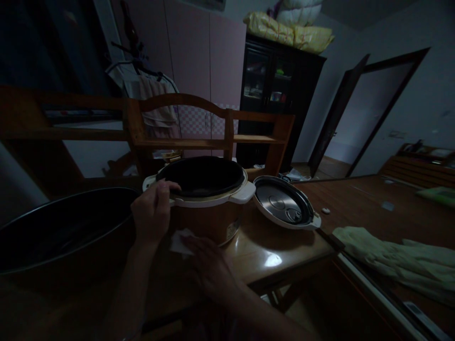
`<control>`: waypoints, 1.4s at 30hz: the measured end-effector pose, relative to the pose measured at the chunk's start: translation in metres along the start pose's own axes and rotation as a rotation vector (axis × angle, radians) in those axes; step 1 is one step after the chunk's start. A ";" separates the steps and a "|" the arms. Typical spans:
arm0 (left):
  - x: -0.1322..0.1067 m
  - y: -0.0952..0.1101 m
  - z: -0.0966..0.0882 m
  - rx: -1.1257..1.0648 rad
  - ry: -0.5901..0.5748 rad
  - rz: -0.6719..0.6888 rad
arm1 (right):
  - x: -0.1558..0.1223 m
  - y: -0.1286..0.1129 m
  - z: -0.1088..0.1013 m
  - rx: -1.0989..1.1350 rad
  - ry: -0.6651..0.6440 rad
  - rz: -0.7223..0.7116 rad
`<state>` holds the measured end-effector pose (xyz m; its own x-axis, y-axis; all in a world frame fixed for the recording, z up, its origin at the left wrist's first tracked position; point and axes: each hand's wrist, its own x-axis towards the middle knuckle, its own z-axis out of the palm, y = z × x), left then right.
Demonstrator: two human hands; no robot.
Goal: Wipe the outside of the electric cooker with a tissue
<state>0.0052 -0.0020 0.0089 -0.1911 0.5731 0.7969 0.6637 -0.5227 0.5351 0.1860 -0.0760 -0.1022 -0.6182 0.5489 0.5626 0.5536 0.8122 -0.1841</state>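
On the glossy wooden table (pixel 254 258), the open rice cooker (pixel 204 220) stands upright just beyond both hands, the left hand (pixel 153 208) gripping its left rim and nearer its mouth, the right hand (pixel 211 265) holding a white cloth (pixel 180 241) low at its near side.

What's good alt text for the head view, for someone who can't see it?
A person's left hand grips an open cooker on a table, while the right hand holds a white wipe low beside it. A lid, inner side showing, sits to the right; a dark basin to the left.
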 end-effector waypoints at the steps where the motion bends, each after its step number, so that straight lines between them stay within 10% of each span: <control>1: 0.000 0.000 0.000 0.004 -0.003 -0.002 | -0.006 0.006 -0.005 -0.013 -0.006 0.021; 6: -0.001 -0.002 0.002 -0.016 0.019 0.004 | -0.041 0.051 -0.017 -0.092 0.151 0.358; 11: -0.001 -0.004 0.004 -0.025 0.043 0.017 | -0.049 0.072 -0.022 0.337 0.210 0.616; 22: -0.001 0.000 0.004 -0.027 0.044 0.012 | -0.040 0.039 -0.012 0.566 0.284 0.643; 42: -0.003 0.004 0.000 -0.045 0.008 -0.018 | -0.030 0.034 0.002 -0.063 0.152 0.374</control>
<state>0.0086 -0.0065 0.0086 -0.2088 0.5776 0.7892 0.6270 -0.5402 0.5613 0.2220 -0.0646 -0.1271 -0.2804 0.7650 0.5798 0.7605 0.5456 -0.3521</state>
